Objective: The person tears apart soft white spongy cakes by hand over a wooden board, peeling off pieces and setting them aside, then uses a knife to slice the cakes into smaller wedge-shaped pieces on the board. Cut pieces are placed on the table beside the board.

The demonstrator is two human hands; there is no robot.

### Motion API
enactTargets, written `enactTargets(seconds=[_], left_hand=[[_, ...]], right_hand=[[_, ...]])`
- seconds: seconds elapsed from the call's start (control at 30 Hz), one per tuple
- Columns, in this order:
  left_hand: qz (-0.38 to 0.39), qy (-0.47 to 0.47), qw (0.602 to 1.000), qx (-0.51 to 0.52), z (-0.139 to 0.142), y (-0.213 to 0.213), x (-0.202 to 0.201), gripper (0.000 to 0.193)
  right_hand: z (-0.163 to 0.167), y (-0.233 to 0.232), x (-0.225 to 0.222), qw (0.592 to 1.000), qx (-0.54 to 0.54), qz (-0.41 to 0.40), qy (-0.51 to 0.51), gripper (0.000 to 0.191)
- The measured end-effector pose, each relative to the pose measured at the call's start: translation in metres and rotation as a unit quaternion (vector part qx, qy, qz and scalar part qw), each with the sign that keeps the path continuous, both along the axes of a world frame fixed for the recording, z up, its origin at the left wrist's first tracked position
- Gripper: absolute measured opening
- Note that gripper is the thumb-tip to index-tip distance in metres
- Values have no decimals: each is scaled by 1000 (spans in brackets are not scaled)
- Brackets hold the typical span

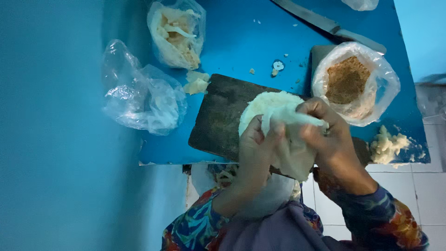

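A soft white dough sheet (290, 139) is held up by both hands over the dark board (218, 116).

The left hand (255, 148) and right hand (327, 135) are closed on it, equally near. A round dough (265, 104) lies on the board; a crumb bag (353, 83) sits right of the board on the blue table (241, 37).
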State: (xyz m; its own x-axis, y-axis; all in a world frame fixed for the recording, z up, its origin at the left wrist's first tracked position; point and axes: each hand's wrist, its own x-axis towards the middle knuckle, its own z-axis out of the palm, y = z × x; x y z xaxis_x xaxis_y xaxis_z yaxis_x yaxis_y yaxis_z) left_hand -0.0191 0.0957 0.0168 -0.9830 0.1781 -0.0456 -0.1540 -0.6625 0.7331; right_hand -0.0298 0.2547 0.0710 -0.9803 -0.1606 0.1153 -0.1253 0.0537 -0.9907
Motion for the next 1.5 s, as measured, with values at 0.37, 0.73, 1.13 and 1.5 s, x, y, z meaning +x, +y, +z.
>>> enactTargets(seconds=[0.37, 0.73, 1.13, 1.5], left_hand=[[104, 23, 984, 140, -14, 2, 13, 47], [109, 1, 994, -27, -6, 0, 10, 20], [268, -25, 957, 112, -38, -12, -1, 18], [369, 147, 901, -173, 3, -139, 18, 27]], right_hand=[[5, 4, -4, 984, -36, -173, -29, 15], [4, 18, -11, 958, 283, -35, -10, 15], [2, 47, -20, 981, -105, -162, -21, 18], [23, 49, -22, 994, -71, -40, -67, 45]])
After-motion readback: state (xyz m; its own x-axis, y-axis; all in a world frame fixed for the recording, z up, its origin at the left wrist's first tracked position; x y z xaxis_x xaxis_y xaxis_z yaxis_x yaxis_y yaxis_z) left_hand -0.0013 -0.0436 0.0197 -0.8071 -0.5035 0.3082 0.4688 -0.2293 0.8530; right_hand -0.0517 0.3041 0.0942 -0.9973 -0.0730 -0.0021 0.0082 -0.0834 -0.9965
